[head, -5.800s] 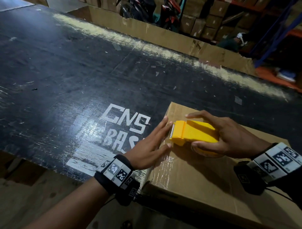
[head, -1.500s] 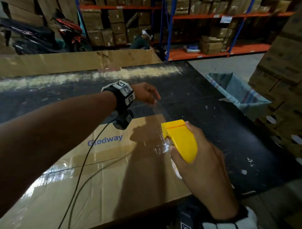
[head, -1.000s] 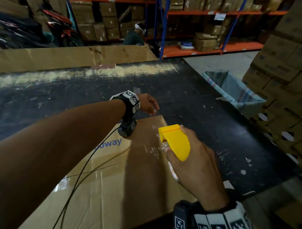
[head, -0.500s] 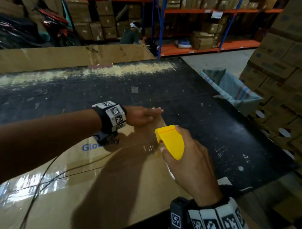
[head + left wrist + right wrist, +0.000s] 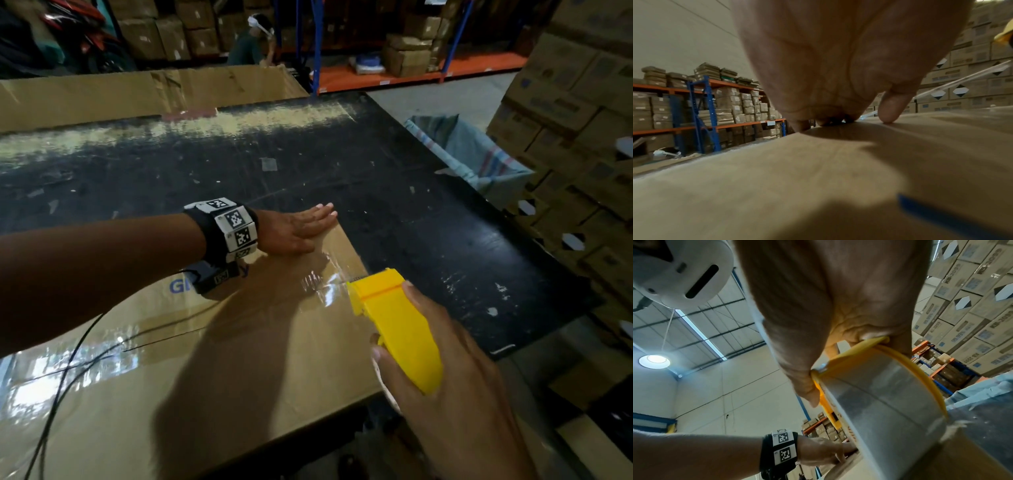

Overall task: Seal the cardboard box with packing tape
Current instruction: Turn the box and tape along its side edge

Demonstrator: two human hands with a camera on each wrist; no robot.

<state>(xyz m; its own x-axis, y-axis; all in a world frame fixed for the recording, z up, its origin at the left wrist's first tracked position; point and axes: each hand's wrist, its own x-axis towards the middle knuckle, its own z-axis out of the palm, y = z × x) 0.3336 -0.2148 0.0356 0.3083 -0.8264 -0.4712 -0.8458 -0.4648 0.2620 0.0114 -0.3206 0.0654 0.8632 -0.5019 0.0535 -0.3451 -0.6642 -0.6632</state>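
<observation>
A large brown cardboard box (image 5: pixel 191 370) lies flat on the black table (image 5: pixel 428 219), with glossy clear tape along its top. My left hand (image 5: pixel 301 226) lies flat with straight fingers on the box's far right corner, pressing the tape down; in the left wrist view its fingertips (image 5: pixel 890 110) touch the cardboard (image 5: pixel 818 178). My right hand (image 5: pixel 442 387) grips the yellow tape dispenser (image 5: pixel 394 325) above the box's right edge. A clear strip of tape (image 5: pixel 329 274) runs from the dispenser to the corner. The roll of clear tape (image 5: pixel 885 402) shows in the right wrist view.
A long cardboard sheet (image 5: pixel 137 92) stands along the table's far edge. A blue-grey sack (image 5: pixel 479 154) hangs open off the table's right side. Stacked cartons (image 5: pixel 575 120) rise at the right. Shelving (image 5: pixel 394 41) and a seated person (image 5: pixel 250 41) are far behind.
My left hand dropped from above the table onto the box's far corner and flattened there. My right hand with the dispenser drew back toward me, stretching the tape.
</observation>
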